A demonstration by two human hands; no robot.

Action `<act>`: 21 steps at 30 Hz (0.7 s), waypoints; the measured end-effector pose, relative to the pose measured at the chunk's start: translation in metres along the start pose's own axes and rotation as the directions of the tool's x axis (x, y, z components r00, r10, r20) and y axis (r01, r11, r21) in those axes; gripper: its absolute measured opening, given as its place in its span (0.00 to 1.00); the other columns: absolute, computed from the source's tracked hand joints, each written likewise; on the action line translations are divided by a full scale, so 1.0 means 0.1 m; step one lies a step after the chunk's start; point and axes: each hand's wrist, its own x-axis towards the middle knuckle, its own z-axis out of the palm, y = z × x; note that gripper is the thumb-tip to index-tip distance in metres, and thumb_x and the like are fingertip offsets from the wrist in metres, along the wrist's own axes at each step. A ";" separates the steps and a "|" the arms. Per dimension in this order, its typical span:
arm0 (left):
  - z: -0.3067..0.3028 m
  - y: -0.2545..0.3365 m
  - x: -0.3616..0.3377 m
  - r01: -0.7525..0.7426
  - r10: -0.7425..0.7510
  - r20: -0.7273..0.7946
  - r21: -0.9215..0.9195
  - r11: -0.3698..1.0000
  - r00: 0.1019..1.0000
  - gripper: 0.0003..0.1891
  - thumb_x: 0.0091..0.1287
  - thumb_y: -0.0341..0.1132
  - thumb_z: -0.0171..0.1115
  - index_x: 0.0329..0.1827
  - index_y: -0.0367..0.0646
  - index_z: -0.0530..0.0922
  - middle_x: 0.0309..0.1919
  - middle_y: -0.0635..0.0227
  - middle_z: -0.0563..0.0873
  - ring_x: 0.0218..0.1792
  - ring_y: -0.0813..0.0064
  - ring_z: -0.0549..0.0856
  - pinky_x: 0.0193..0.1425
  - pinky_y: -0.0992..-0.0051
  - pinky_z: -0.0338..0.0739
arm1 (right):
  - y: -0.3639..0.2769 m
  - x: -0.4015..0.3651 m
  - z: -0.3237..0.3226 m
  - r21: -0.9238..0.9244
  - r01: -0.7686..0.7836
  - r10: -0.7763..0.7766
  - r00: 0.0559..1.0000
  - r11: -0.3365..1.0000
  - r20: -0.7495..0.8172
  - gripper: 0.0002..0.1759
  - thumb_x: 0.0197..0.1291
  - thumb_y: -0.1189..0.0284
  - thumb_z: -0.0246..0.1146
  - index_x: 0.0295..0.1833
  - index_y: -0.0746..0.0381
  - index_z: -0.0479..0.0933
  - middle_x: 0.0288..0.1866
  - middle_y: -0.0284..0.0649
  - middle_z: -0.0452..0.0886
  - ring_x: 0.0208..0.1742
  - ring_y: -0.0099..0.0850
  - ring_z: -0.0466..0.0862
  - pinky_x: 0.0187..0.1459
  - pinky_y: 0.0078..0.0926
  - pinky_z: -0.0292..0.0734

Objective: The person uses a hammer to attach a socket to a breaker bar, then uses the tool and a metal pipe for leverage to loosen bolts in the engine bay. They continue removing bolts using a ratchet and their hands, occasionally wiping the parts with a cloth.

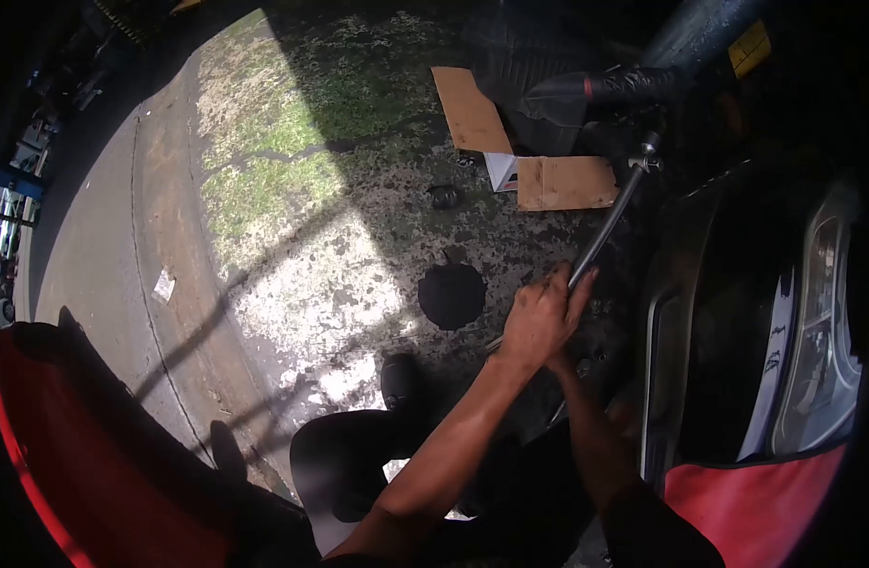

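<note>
Leverage seems why the left hand clenches the low end of the long wrench bar, slanting up from the stained ground beside the car, while the right hand, tucked beneath, hides its grip.

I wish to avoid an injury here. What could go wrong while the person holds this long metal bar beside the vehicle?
First, the left hand grips only the lower end of the long bar; if the bar's head slips off its fitting, the hand may jerk into the vehicle's panel. Second, a round black disc and a small black part lie loose on the ground nearby and could be stepped on.
</note>
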 end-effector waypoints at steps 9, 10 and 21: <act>1.06 -1.38 -0.72 -0.129 0.129 0.007 0.037 0.991 0.992 0.15 0.74 0.40 0.65 0.39 0.34 0.78 0.28 0.45 0.86 0.30 0.43 0.87 0.35 0.53 0.82 | -0.18 0.94 -0.81 0.819 0.171 -0.238 0.970 0.548 -0.043 0.42 0.73 0.37 0.51 0.76 0.61 0.65 0.70 0.54 0.72 0.71 0.50 0.73 0.72 0.51 0.67; 1.14 -1.43 -0.82 -0.118 0.116 0.039 0.065 0.991 0.993 0.15 0.73 0.41 0.65 0.41 0.34 0.79 0.29 0.45 0.86 0.31 0.44 0.87 0.35 0.54 0.82 | -0.62 0.64 -0.86 0.914 0.156 -0.382 0.924 0.375 -0.001 0.41 0.74 0.37 0.48 0.74 0.60 0.64 0.69 0.55 0.72 0.67 0.50 0.75 0.70 0.48 0.69; 1.33 -1.91 -1.54 0.213 -0.220 0.146 0.059 0.975 0.965 0.26 0.70 0.52 0.69 0.55 0.36 0.80 0.41 0.43 0.87 0.44 0.45 0.88 0.53 0.53 0.80 | -0.74 0.06 -0.54 0.923 0.280 -0.536 0.838 0.265 -0.101 0.21 0.78 0.50 0.52 0.40 0.56 0.70 0.26 0.29 0.65 0.22 0.19 0.61 0.27 0.20 0.58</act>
